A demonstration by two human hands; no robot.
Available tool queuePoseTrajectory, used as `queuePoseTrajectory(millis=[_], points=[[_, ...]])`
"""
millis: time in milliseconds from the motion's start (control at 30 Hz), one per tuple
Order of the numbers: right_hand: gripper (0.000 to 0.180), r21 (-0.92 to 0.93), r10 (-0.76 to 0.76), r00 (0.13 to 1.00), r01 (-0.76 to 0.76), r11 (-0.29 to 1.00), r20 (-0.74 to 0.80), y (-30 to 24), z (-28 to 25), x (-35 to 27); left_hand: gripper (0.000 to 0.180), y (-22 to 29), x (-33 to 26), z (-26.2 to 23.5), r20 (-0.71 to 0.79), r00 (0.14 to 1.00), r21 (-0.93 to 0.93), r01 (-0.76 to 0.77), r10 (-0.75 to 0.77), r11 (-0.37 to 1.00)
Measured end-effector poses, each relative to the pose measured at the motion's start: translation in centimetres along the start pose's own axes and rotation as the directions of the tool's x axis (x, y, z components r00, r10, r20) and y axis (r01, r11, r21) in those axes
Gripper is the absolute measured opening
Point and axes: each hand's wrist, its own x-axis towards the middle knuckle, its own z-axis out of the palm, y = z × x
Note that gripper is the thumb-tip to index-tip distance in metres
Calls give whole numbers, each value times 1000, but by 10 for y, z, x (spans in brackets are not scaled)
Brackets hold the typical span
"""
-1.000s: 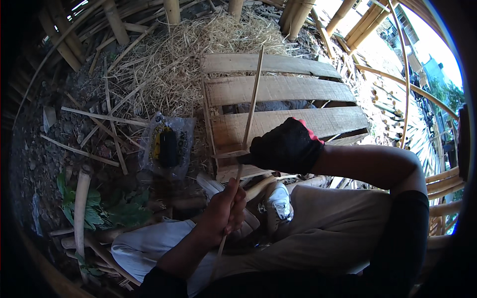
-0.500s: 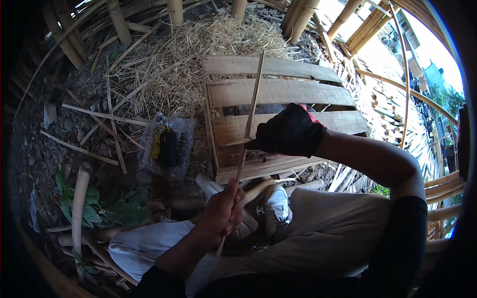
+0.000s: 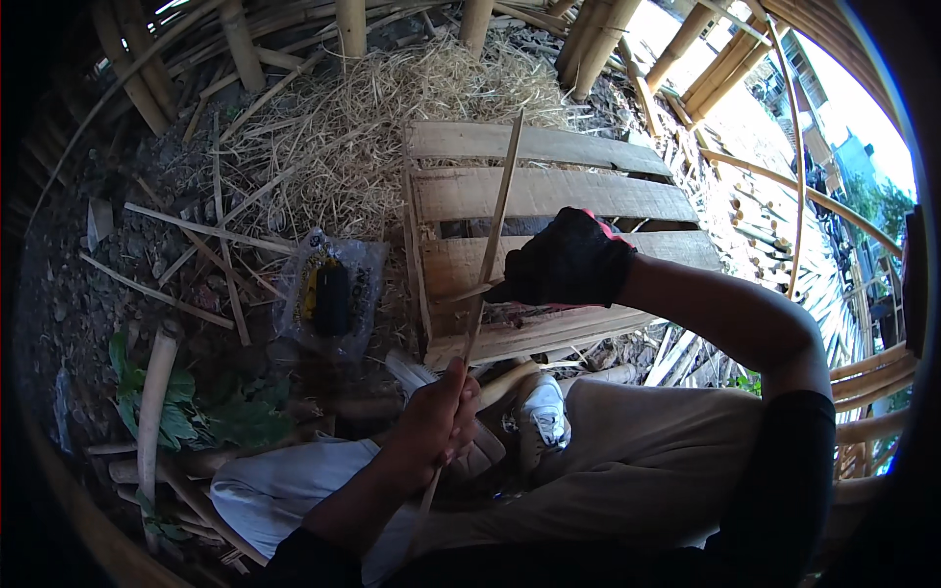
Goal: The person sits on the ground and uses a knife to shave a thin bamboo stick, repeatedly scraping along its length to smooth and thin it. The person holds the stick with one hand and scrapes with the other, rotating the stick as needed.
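Note:
My bare left hand (image 3: 438, 421) is wrapped round a long, thin bamboo strip (image 3: 498, 206), which slants up and away from my lap. My right hand (image 3: 569, 263), in a black and red glove, is closed in a fist beside the strip. A thin, pale sliver (image 3: 473, 292) juts from the fist and crosses the strip; whether it is a blade or a shaving I cannot tell. The fist hides whatever else it holds. Beyond the hands lies a slatted wooden crate (image 3: 559, 191), under the strip's far part.
Left of the crate, a clear plastic packet (image 3: 368, 284) holds a black and yellow thing. Dry shavings (image 3: 333, 137) heap at the back before bamboo posts (image 3: 350, 27). Loose strips (image 3: 206, 228) and a bamboo stick (image 3: 155, 412) lie left. My shoe (image 3: 544, 416) is near the crate.
My right fist has shifted slightly left and stays beside the strip. My left hand keeps its grip. The whole view has moved a little.

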Motion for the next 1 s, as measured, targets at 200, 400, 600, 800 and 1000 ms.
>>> queuePoseTrajectory(millis=[200, 400, 600, 800, 1000], points=[[47, -78, -51, 978, 36, 996, -201, 14, 10, 3, 52, 4, 1, 2, 2, 1000, -47, 9, -9, 999], [57, 10, 49, 995, -50, 999, 85, -32, -11, -2, 52, -2, -1, -5, -36, 998, 4, -51, 51, 999], [59, -189, 119, 992, -123, 974, -34, 6, -11, 7, 53, -1, 1, -1, -15, 1000, -38, -25, 24, 999], [50, 102, 93, 993, -99, 990, 67, -19, -18, 2, 52, -3, -2, -5, -35, 999, -6, -31, 31, 999], [55, -119, 160, 982, -171, 978, -99, 41, -9, 14, 51, 2, -3, -1, -18, 1000, -19, 12, -13, 1000]])
